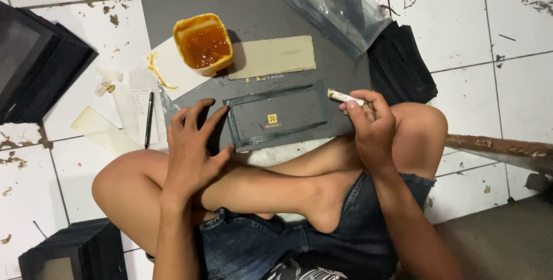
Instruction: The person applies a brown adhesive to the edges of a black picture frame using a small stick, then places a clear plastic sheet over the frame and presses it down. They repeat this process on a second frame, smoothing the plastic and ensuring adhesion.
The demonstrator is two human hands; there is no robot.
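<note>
**Flat card panel pinned on the grey board**

Fingers of the left hand lie spread, holding nothing, pressing the left end of the dark card panel; the right hand pinches a small glue stick at its right end. The panel looks light, stiff, probably tacky; lift by its edges. The glue tub stands far-left; tiled floor lies open right.

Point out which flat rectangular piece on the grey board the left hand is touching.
The dark grey piece nearest the person: the left hand rests at its left end. The tan piece lies farther off, beside the glue tub, untouched.
</note>
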